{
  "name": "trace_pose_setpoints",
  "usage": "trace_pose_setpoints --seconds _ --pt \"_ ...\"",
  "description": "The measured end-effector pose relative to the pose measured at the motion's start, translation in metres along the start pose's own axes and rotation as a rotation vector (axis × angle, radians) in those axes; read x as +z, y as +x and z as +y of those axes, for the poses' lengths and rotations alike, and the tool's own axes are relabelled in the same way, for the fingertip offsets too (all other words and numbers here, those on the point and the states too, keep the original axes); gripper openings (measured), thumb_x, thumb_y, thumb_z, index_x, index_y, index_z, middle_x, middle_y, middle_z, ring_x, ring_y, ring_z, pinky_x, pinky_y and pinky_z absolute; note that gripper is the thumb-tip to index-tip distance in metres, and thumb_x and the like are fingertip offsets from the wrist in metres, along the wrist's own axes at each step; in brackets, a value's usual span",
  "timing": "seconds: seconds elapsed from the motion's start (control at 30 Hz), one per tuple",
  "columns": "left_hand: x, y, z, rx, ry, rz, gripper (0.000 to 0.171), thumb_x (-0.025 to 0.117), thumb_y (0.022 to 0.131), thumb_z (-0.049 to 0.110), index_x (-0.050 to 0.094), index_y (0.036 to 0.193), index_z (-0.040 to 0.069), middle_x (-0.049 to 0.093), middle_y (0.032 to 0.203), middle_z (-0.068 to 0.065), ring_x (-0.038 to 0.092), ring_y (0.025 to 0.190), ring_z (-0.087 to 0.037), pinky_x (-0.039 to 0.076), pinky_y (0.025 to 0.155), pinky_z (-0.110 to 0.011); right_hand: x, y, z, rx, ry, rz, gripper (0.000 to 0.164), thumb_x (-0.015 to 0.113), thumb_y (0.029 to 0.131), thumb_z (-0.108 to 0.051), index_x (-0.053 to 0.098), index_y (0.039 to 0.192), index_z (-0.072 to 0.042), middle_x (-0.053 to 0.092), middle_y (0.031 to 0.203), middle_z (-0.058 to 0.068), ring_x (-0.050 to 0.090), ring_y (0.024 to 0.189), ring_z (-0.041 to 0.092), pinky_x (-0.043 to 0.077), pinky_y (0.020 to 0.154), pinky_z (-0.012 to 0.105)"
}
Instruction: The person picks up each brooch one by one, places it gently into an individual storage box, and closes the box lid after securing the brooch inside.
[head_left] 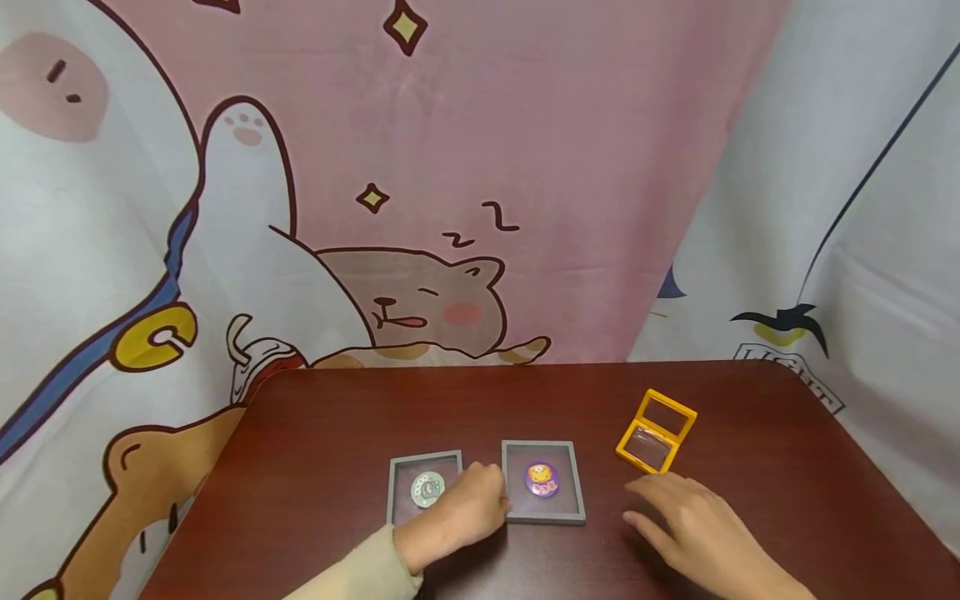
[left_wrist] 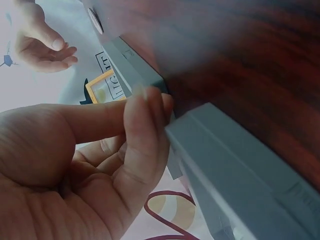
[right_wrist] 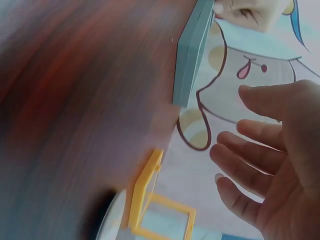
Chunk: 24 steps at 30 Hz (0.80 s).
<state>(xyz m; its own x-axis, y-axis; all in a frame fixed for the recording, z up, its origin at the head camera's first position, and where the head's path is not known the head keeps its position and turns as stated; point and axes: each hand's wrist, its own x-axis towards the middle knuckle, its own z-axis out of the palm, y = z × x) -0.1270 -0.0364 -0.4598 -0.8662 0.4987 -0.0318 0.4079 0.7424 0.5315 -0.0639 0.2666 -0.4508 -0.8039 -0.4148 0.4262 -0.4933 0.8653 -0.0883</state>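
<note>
Two square grey-framed display cases lie side by side in the head view. The left case has a pale green round badge in it. In the right case is a purple and yellow round badge. My left hand is between the cases, its curled thumb and fingers pinching the right case's near left edge; in the left wrist view the fingertips are at its grey side. My right hand hovers over the table at the right, fingers spread and loosely bent, holding nothing.
A small yellow hinged case stands open on the dark wooden table, beyond my right hand. A flat round thing shows near it in the right wrist view, hidden in the head view. A printed cloth hangs behind the table.
</note>
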Motion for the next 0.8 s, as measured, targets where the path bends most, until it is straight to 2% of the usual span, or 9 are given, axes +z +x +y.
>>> trace_pose_setpoints --seconds 0.1,0.17,0.37,0.43,0.57,0.67,0.77,0.8 --pt "0.003 0.002 -0.005 0.019 -0.016 0.013 0.053 0.077 0.085 0.002 0.041 0.050 0.018 0.031 0.044 0.013 0.033 0.041 -0.002 0.035 0.039 -0.024 -0.008 -0.006 0.005 0.083 -0.010 -0.058 0.036 0.092 0.079 -0.030 0.076 0.109 -0.016 0.072 0.102 -0.011 0.068 0.094 0.013 0.059 0.081 0.043" --pt "0.008 0.004 -0.010 0.038 0.006 0.024 0.052 0.076 0.085 0.002 0.041 0.050 0.018 0.031 0.044 0.013 0.033 0.041 -0.002 0.035 0.039 -0.025 -0.011 -0.010 0.009 0.117 -0.005 -0.088 0.036 0.091 0.080 -0.032 0.076 0.109 -0.016 0.071 0.102 -0.011 0.067 0.093 0.012 0.059 0.081 0.043" --pt "-0.008 -0.003 0.006 -0.002 -0.011 -0.010 0.055 0.075 0.085 0.000 0.041 0.047 0.018 0.030 0.042 0.014 0.030 0.040 0.000 0.032 0.039 -0.021 -0.016 -0.023 0.025 0.206 0.007 -0.151 0.040 0.091 0.080 -0.038 0.076 0.110 -0.016 0.070 0.101 -0.010 0.065 0.089 0.013 0.059 0.079 0.046" --pt "-0.007 -0.002 0.005 -0.004 -0.008 -0.015 0.055 0.075 0.086 0.000 0.041 0.047 0.018 0.030 0.042 0.013 0.030 0.040 0.000 0.031 0.039 -0.021 -0.017 -0.028 0.032 0.246 0.018 -0.181 0.043 0.091 0.080 -0.040 0.075 0.111 -0.015 0.070 0.102 -0.008 0.065 0.090 0.015 0.059 0.079 0.048" --pt "0.008 0.006 -0.010 0.016 0.001 -0.013 0.054 0.076 0.086 0.004 0.042 0.047 0.020 0.031 0.042 0.014 0.031 0.040 0.000 0.034 0.039 -0.024 -0.018 -0.035 0.043 0.303 0.032 -0.239 0.053 0.090 0.079 -0.048 0.073 0.114 -0.012 0.070 0.107 -0.002 0.066 0.095 0.020 0.058 0.081 0.053" --pt "0.027 0.015 -0.029 0.047 0.023 0.017 0.052 0.076 0.084 0.006 0.042 0.048 0.022 0.031 0.043 0.015 0.032 0.041 -0.001 0.035 0.038 -0.026 -0.017 -0.040 0.051 0.312 0.030 -0.256 0.059 0.089 0.077 -0.052 0.073 0.116 -0.011 0.070 0.110 0.001 0.066 0.100 0.023 0.057 0.083 0.055" --pt "0.033 0.018 -0.036 0.041 0.051 0.011 0.051 0.075 0.085 0.007 0.041 0.050 0.022 0.032 0.045 0.014 0.033 0.041 -0.002 0.036 0.039 -0.026 -0.015 -0.044 0.058 0.301 0.017 -0.254 0.064 0.090 0.074 -0.055 0.073 0.116 -0.010 0.069 0.111 0.002 0.065 0.102 0.025 0.057 0.083 0.056" --pt "0.031 0.017 -0.033 0.043 0.048 0.016 0.051 0.075 0.085 0.006 0.041 0.050 0.021 0.032 0.045 0.013 0.034 0.042 -0.004 0.036 0.039 -0.027 -0.014 -0.046 0.060 0.295 0.011 -0.250 0.066 0.091 0.073 -0.055 0.073 0.116 -0.009 0.069 0.112 0.003 0.065 0.103 0.026 0.057 0.083 0.055"
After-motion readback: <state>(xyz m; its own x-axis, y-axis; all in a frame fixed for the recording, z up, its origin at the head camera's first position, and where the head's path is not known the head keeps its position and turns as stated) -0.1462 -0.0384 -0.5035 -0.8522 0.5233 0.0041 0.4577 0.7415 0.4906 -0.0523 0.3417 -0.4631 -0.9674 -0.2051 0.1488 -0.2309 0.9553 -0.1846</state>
